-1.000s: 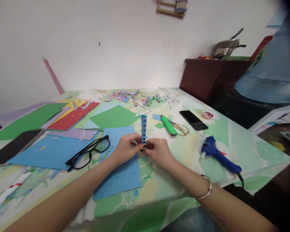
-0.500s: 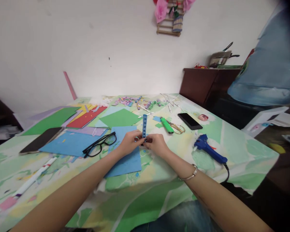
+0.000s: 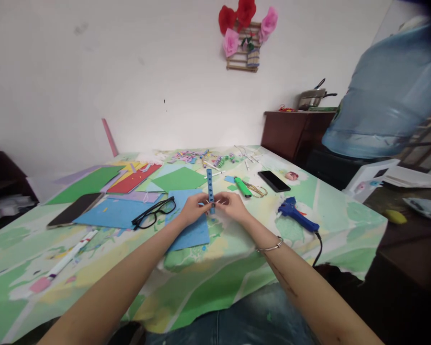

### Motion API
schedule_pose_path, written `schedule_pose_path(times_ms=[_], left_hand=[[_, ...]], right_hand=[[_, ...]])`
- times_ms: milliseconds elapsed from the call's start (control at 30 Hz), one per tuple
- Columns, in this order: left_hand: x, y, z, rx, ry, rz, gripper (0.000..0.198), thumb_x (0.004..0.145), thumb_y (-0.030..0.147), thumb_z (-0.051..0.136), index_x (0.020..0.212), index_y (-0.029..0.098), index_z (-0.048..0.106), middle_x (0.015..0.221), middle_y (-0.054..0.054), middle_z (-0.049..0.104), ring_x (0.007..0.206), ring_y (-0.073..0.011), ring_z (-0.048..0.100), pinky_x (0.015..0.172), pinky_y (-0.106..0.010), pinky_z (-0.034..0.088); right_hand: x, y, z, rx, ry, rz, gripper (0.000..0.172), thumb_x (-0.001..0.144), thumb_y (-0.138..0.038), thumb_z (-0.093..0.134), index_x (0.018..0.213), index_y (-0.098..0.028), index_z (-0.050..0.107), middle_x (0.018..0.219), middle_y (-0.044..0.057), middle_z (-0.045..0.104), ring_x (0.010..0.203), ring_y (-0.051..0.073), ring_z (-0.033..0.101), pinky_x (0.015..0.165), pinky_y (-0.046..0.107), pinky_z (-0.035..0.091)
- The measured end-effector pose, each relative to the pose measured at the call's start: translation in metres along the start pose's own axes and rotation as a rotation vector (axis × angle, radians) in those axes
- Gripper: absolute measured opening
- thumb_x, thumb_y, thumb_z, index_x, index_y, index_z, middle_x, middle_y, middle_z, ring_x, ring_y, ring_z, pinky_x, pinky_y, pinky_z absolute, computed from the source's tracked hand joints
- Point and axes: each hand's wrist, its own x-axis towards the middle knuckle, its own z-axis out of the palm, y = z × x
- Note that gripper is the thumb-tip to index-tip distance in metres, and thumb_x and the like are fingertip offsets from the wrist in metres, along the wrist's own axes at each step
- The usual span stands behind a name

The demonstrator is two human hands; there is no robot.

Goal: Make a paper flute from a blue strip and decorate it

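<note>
A narrow blue strip with a row of dark holes (image 3: 210, 184) stands upright between my two hands. My left hand (image 3: 195, 209) pinches its lower part from the left, thumb and fingers bent round it. From the other side, my right hand (image 3: 232, 206) grips the same lower part with closed fingertips. Something thin and white shows at the fingertips, too small to make out. Under my left hand lies a blue sheet (image 3: 190, 237). Black-framed glasses (image 3: 154, 213) rest left of that hand. Beyond my right hand are a green cutter (image 3: 243, 187) and gold-handled scissors (image 3: 257, 190).
To the right lie a blue glue gun (image 3: 297, 215) with its cord and a black phone (image 3: 274, 181). Coloured sheets (image 3: 181, 178), a dark phone-like slab (image 3: 75, 210) and a white stick pen (image 3: 73, 254) occupy the left. Curled paper bits (image 3: 188, 156) lie at the back.
My view has tilted up and shifted right. The strip stays upright between both hands, with more of it now showing below the fingertips.
</note>
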Motion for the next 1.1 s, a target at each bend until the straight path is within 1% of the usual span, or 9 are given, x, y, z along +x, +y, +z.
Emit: schedule_pose_path(times_ms=[100,267,367,467,600,700,800,900,1100], left_hand=[[0.000,-0.004,0.002,-0.035,-0.049,-0.012,0.032,0.079,0.041,0.061,0.093,0.013,0.064,0.075,-0.003,0.066,0.059,-0.0135,0.060,0.051,-0.025,0.052],[-0.001,-0.010,0.003,-0.011,-0.096,-0.020,0.026,0.088,0.035,0.056,0.099,0.012,0.060,0.079,-0.001,0.064,0.060,-0.0100,0.059,0.058,-0.026,0.052],[-0.001,-0.015,0.001,0.015,-0.131,-0.031,0.024,0.090,0.033,0.054,0.100,0.012,0.060,0.087,-0.003,0.063,0.070,-0.0121,0.061,0.064,-0.029,0.053],[0.000,-0.019,0.001,0.025,-0.156,-0.045,0.025,0.090,0.033,0.054,0.103,0.012,0.059,0.094,-0.004,0.063,0.076,-0.0141,0.062,0.067,-0.031,0.054],[0.000,-0.021,0.000,0.027,-0.170,-0.054,0.026,0.090,0.034,0.054,0.105,0.013,0.059,0.097,-0.005,0.063,0.079,-0.0151,0.062,0.069,-0.032,0.054],[0.000,-0.020,0.000,0.029,-0.176,-0.053,0.026,0.091,0.034,0.054,0.105,0.013,0.059,0.096,-0.005,0.063,0.078,-0.0148,0.062,0.068,-0.032,0.054],[-0.001,-0.018,0.000,0.028,-0.181,-0.044,0.025,0.091,0.034,0.054,0.103,0.012,0.059,0.094,-0.004,0.063,0.076,-0.0140,0.062,0.067,-0.031,0.054],[-0.001,-0.018,0.000,0.025,-0.179,-0.034,0.025,0.091,0.034,0.054,0.101,0.012,0.060,0.091,-0.004,0.063,0.073,-0.0132,0.062,0.066,-0.030,0.054],[-0.001,-0.015,0.001,0.024,-0.178,-0.036,0.024,0.091,0.034,0.053,0.098,0.012,0.060,0.085,-0.002,0.063,0.068,-0.0118,0.061,0.063,-0.029,0.053]], right_hand=[[0.004,0.002,0.001,0.098,0.072,-0.044,0.025,0.079,-0.027,0.060,0.097,-0.016,0.072,0.090,0.008,0.074,0.075,0.017,0.068,0.064,0.026,0.052],[0.008,0.005,0.006,0.158,0.145,-0.104,0.019,0.075,-0.030,0.065,0.085,-0.016,0.074,0.079,0.007,0.073,0.070,0.019,0.066,0.064,0.028,0.051],[0.008,0.006,0.007,0.155,0.147,-0.120,0.018,0.077,-0.032,0.066,0.082,-0.016,0.073,0.074,0.005,0.071,0.068,0.018,0.065,0.064,0.028,0.051],[0.008,0.007,0.006,0.133,0.122,-0.114,0.020,0.083,-0.033,0.063,0.085,-0.014,0.068,0.079,0.003,0.068,0.071,0.015,0.063,0.067,0.029,0.052],[0.010,0.009,0.005,0.109,0.081,-0.086,0.021,0.090,-0.033,0.057,0.093,-0.012,0.062,0.089,0.002,0.065,0.076,0.013,0.062,0.070,0.031,0.053],[0.011,0.010,0.006,0.113,0.080,-0.069,0.022,0.090,-0.033,0.056,0.094,-0.012,0.062,0.090,0.002,0.065,0.076,0.013,0.062,0.069,0.031,0.053],[0.011,0.008,0.006,0.136,0.108,-0.057,0.022,0.086,-0.034,0.061,0.085,-0.013,0.065,0.080,0.001,0.067,0.069,0.013,0.062,0.066,0.029,0.052],[0.011,0.003,0.005,0.173,0.160,-0.057,0.018,0.074,-0.034,0.070,0.075,-0.016,0.071,0.071,0.003,0.070,0.067,0.015,0.063,0.065,0.028,0.051],[0.009,-0.011,0.002,0.262,0.244,-0.092,0.023,0.072,-0.035,0.066,0.086,-0.018,0.076,0.083,0.005,0.074,0.076,0.019,0.065,0.069,0.029,0.050]])
